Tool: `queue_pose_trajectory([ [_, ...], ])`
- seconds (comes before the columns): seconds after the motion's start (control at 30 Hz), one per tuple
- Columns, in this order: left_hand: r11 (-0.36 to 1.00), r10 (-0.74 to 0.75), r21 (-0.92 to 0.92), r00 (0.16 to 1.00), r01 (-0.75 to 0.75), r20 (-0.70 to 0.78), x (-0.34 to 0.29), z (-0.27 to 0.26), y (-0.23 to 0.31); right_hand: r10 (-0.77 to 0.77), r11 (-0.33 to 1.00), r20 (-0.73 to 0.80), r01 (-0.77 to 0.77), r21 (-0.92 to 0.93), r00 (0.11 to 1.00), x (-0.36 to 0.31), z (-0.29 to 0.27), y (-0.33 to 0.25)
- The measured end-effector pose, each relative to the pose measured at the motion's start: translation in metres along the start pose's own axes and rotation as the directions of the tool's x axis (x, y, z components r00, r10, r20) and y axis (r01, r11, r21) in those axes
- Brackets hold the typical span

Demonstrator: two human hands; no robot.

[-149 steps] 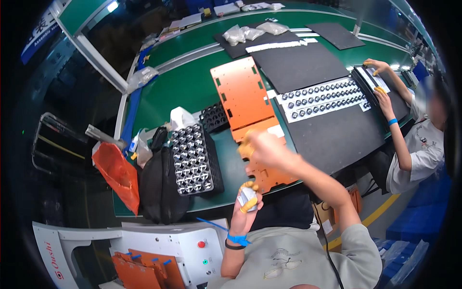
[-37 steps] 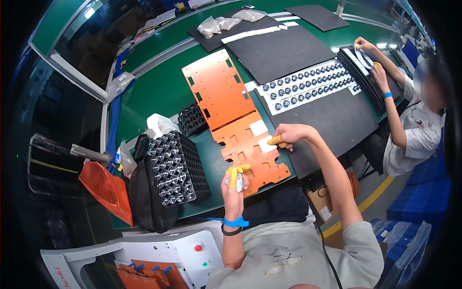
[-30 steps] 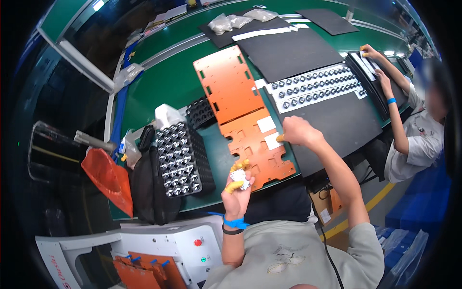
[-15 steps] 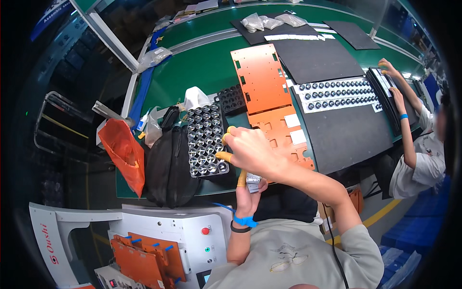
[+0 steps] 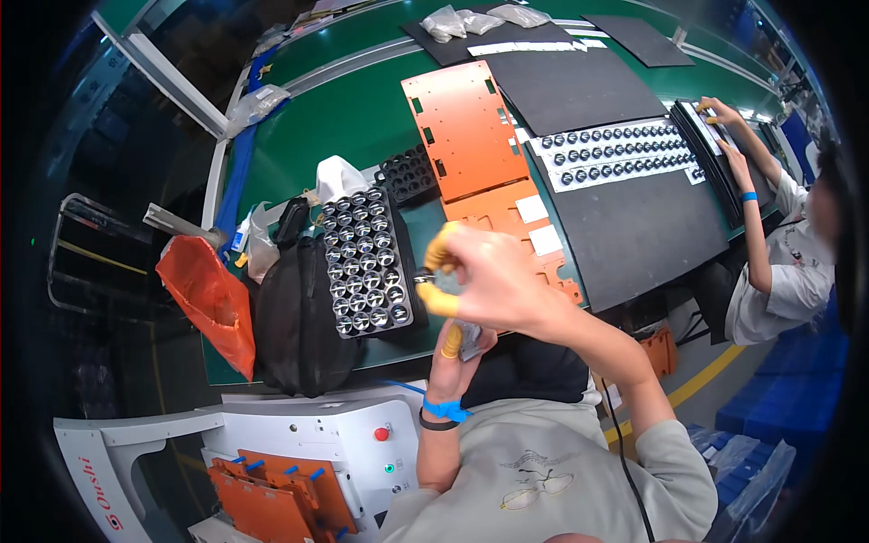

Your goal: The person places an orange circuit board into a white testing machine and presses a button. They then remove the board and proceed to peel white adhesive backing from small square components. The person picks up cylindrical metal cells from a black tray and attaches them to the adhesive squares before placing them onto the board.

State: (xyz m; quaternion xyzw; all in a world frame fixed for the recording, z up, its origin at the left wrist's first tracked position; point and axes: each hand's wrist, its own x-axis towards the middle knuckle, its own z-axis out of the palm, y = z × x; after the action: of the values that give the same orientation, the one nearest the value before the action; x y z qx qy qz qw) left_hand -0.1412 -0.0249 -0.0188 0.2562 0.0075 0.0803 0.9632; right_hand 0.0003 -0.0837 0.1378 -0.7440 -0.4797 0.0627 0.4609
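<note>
My right hand [image 5: 489, 276], with yellow finger covers, is just right of a black tray [image 5: 409, 312] of shiny round cup-shaped parts [image 5: 364, 244]. Its thumb and forefinger pinch a small dark, shiny round part [image 5: 424, 277] like those in the tray. Lower down, partly under it, my left hand [image 5: 448, 371] grips a small silver-grey piece [image 5: 471, 340]; its exact kind is blurred and partly hidden. A blue band [image 5: 445, 410] circles my left wrist.
Orange perforated plates [image 5: 469, 131] lie beyond my right hand. A black bag [image 5: 303, 317] and an orange bag [image 5: 210, 299] sit left of the tray. White strips of round parts [image 5: 615, 154] rest on black mats [image 5: 634, 244]. A co-worker's hands [image 5: 724, 127] work at the right.
My right hand has lifted away from the tray to the right, with a small round part between its fingers. My left hand still grips the silver-grey piece. The whole view has shifted slightly.
</note>
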Motion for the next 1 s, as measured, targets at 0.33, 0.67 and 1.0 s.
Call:
queue_pose_trajectory([
  [0.33, 0.845, 0.357, 0.457, 0.929, -0.277, -0.097, 0.019, 0.06, 0.006, 0.157, 0.808, 0.179, -0.23, 0.543, 0.971, -0.079, -0.042, 0.043],
  [0.67, 0.398, 0.578, 0.85, 0.814, -0.346, 0.061, 0.025, 0.086, -0.002, 0.193, 0.793, 0.264, -0.308, 0.526, 0.945, -0.094, -0.059, 0.05],
  [1.0, 0.571, 0.482, 0.748, 0.876, -0.338, 0.027, 0.028, 0.099, -0.02, -0.131, 0.899, 0.092, 0.079, 0.43, 0.987, -0.104, -0.073, 0.065],
])
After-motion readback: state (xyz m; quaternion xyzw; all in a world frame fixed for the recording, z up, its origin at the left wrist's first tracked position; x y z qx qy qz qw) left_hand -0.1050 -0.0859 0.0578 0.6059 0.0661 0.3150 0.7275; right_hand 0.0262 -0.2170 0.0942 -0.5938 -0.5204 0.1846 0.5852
